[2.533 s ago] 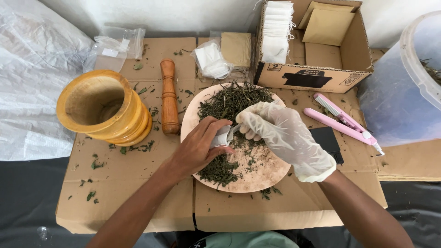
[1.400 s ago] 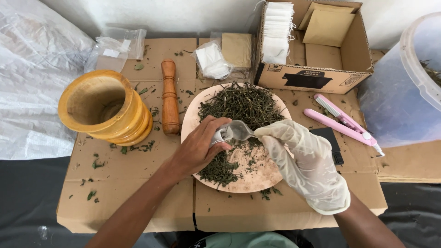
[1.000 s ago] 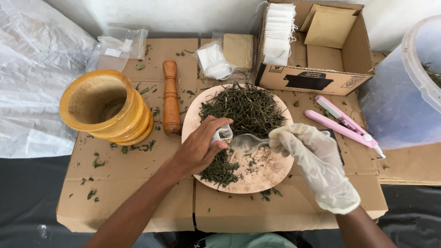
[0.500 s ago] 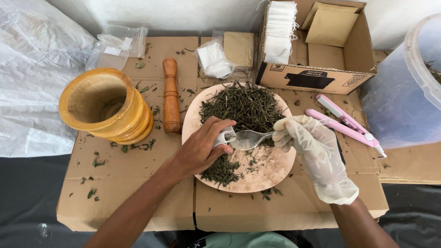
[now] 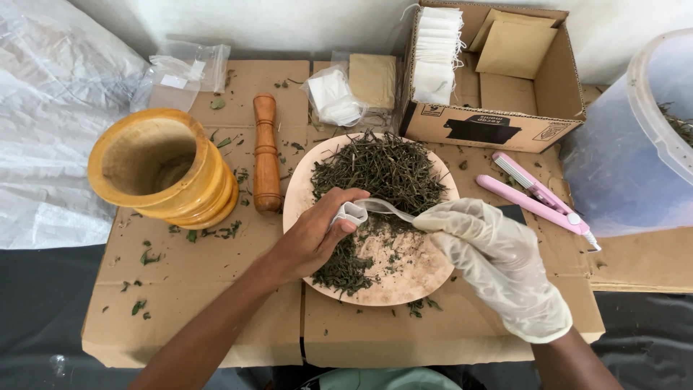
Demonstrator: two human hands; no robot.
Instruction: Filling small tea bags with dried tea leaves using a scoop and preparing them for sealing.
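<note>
A small white tea bag [image 5: 352, 214], crumpled, is pinched in the bare left hand [image 5: 314, 238] over the round plate [image 5: 404, 278] of dried herbs [image 5: 382, 170]; the gloved right hand's [image 5: 491, 256] fingers [image 5: 440, 222] grip a metal spoon [image 5: 386, 208] at its mouth.

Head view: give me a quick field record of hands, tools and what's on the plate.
left hand: bare, pinching a small white bag over the plate
right hand: gloved, holding a clear spoon, bowl at the bag's mouth
plate: round, pale, holds dried green herbs
mortar: yellow wood, left of plate
pestle: lying between mortar and plate
cardboard box: behind plate, white bags inside
pink sealer: right of plate
</note>
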